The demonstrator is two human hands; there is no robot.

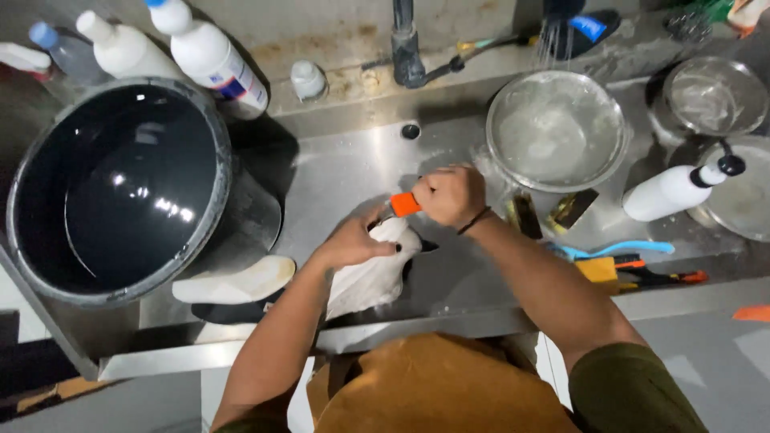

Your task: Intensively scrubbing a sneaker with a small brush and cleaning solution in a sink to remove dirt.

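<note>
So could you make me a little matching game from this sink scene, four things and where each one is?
Things:
1. bucket
2. steel bowl
3. insole
4. pump bottle

Places:
A. under the tap
B. far left
C. right of the bowl
D. sink front, left of the hands

Pairs: 1-B, 2-A, 3-D, 4-C

Both forearms reach forward and angle inward until the hands nearly meet. The left hand lies palm down, its fingers spread and curled over what sits beneath them. The right hand is closed in a fist just beyond those fingers, a dark band around its wrist.
</note>
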